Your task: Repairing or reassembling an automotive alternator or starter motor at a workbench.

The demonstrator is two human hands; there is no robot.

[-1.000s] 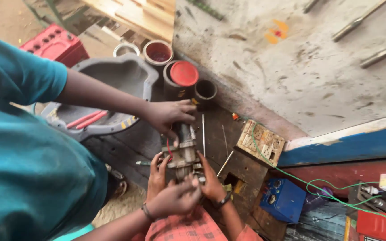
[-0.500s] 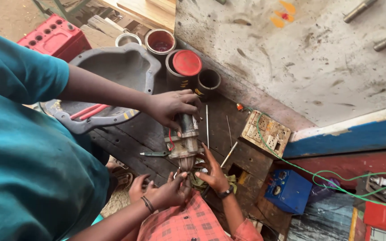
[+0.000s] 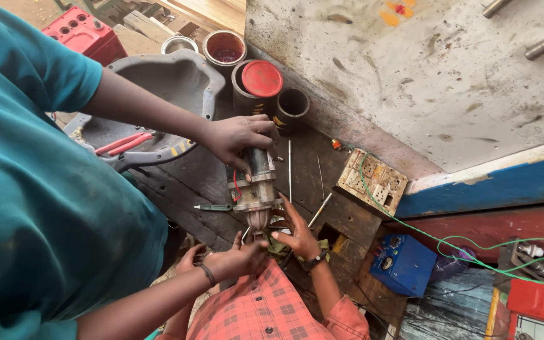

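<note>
1. Gripping the upper end of the motor (image 3: 256, 189), the left hand (image 3: 240, 138) reaches in from the teal sleeve at the upper left of the head view. Its fingers are wrapped tight around the dark cylinder.
2. The motor stands roughly upright on the dark wooden bench (image 3: 184, 182), at mid-frame, with a red wire on its side.
3. The right hand (image 3: 237, 259), which wears a bracelet, comes from the lower left. Its fingers are curled narrow at the motor's lower tip; whether they grip anything cannot be told.
4. A co-worker in an orange plaid shirt sits at the bottom centre. That person's hand (image 3: 297, 233), with a watch on its wrist, is spread open just right of the motor's base.
5. A grey housing (image 3: 158, 75) lies at the upper left with red pliers (image 3: 124, 143) inside.
6. A can (image 3: 260, 79) with a red lid stands above the motor, near the wall.
7. A socket board (image 3: 373, 179) lies right of the motor, and a green wire (image 3: 448, 242) runs from it towards the right edge.
8. A blue box (image 3: 404, 264) sits at the lower right.
</note>
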